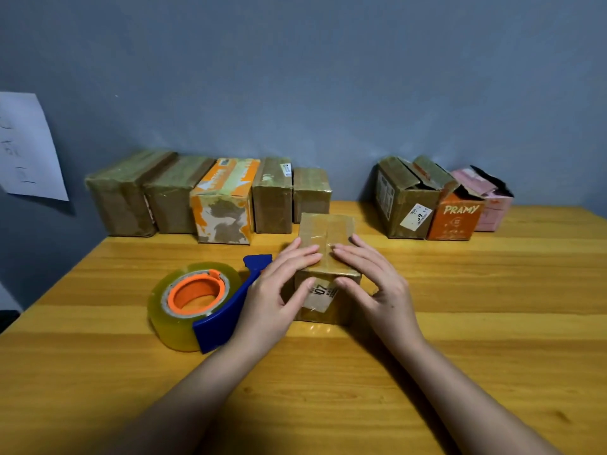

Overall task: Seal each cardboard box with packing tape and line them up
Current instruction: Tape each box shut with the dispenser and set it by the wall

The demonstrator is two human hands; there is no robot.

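At the centre of the tabletop [460, 323] stands a small cardboard box [326, 247]; the left hand [279, 284] and right hand [371, 280] rest on it with straight fingers flat on top and thumbs on the near face, gripping nothing. It seems light and stiff but tape-slick, so I would hold its two side faces. Five sealed boxes [226, 198] line up at 11 o'clock, three unsealed boxes [443, 198] wait at 1 o'clock, one tape dispenser [200, 303] at 9 o'clock.

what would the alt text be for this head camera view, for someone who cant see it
Two hands, left hand and right hand, press tape flat on a small cardboard box on a wooden table, with a tape dispenser beside it. Five sealed boxes line the wall at back left; three open boxes stand at back right.
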